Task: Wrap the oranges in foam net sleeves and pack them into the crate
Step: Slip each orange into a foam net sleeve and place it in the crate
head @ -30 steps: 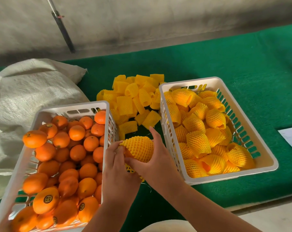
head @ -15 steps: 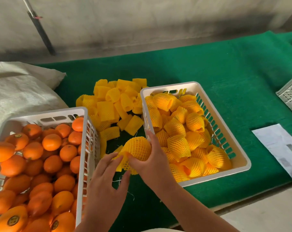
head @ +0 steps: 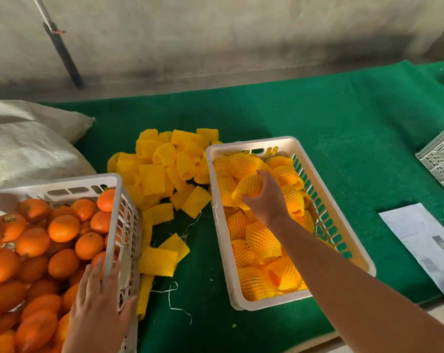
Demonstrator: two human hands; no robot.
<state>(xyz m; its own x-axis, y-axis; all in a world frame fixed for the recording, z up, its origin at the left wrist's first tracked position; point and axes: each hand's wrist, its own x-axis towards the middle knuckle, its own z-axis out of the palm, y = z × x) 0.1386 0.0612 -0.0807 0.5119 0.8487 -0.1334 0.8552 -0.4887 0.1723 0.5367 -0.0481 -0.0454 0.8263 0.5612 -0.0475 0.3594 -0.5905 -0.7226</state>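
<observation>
Head view shows the right hand (head: 265, 200) reached into the white plastic crate on the right (head: 287, 142), where its fingers curl around an orange wrapped in a yellow foam net sleeve (head: 249, 187). This wrapped orange is held among the other wrapped oranges (head: 263, 242) that already fill the crate, in the far half of it; I cannot tell if it already rests on them or is a little above. The left hand (head: 98, 305) is far from this fruit. It lies flat with fingers spread and rather straight over the right wall of the white plastic basket of bare oranges (head: 115, 179); the fingertips reach the bare oranges (head: 63, 228) and it holds nothing.

Between the two containers, loose yellow foam net sleeves (head: 162, 171) lie in a heap on the green felt table cover (head: 343, 128), and some more lie near the basket wall. A pale woven sack (head: 25, 146) is at the far left, a white paper sheet (head: 424, 240) at the right edge, and a corner of a grey plastic crate (head: 442, 159) beyond it.

Half a second ago both hands were together in the gap between the containers, the right one holding the wrapped orange and the left one open just beside it. Now the right hand has carried the orange into the crate, and the left hand has gone to the basket.
</observation>
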